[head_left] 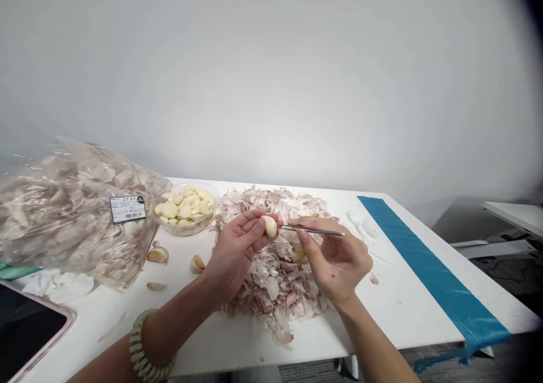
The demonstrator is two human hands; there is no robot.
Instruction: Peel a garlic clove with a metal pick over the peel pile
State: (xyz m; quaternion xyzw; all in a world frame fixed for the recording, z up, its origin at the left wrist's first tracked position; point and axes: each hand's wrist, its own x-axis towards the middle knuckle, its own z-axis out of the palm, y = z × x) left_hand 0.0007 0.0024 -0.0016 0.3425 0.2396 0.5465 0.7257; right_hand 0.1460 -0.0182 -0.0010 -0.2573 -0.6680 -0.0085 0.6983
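Between the thumb and fingers of my left hand (pixel 235 250) is a pale, peeled garlic clove (pixel 269 226). My right hand (pixel 341 258) pinches a pair of thin metal tweezers (pixel 322 231), whose tip points left and meets the clove's right side. Under both hands spreads a big heap of papery garlic skins (pixel 271 281). Left of the heap stands a round clear plastic bowl (pixel 186 231) filled with peeled cloves. A few unpeeled cloves, one of them a brownish garlic clove (pixel 158 254), lie on the white table near my left forearm.
A large clear bag (pixel 76 213) with a price label, stuffed with garlic skins, takes up the table's left side. Nearer me are a crumpled tissue (pixel 59 285) and a dark-screened tablet (pixel 29 332). Blue tape (pixel 428 264) crosses the right part; a wall rises behind.
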